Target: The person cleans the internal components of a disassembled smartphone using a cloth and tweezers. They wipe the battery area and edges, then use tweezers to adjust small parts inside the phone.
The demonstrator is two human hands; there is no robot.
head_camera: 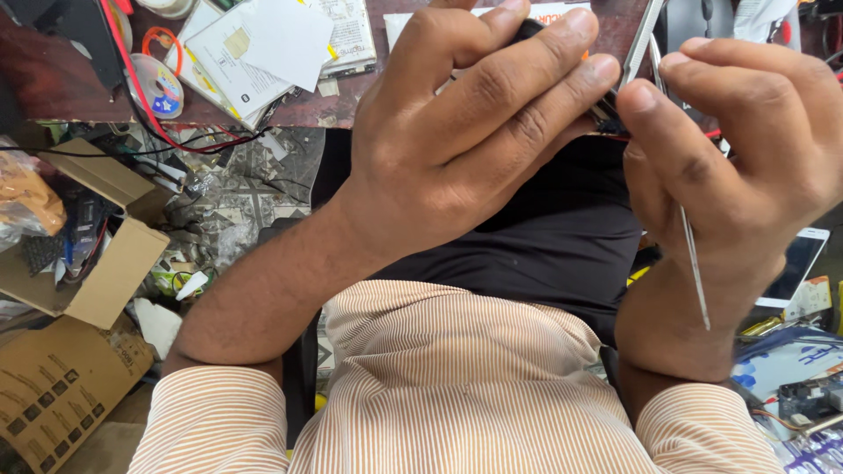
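My left hand [474, 132] is curled over a small dark part [527, 28], fingers pressed together around it so that only a sliver shows at twelve o'clock of my knuckles; I cannot tell what it is. My right hand [738, 158], at three o'clock of the left, pinches a thin metal tool [694, 254], likely tweezers, between thumb and forefinger, its upper end meeting the part where my two thumbs nearly touch and its long end trailing down past my wrist. I judge I am midway through picking at something fine on that part, where a bit of red wire [713, 135] shows; the next move would call for a steady left grip and a very small, exact nudge of the tool tip. Counting: two hands, one tool, one held part. On the dark counter [351, 110] at eleven o'clock lies a loose stack of white papers [263, 48] and one tape roll [160, 88]. Two open cardboard boxes [105, 281] sit on the floor at eight o'clock, and one white phone [795, 268] lies at four o'clock.
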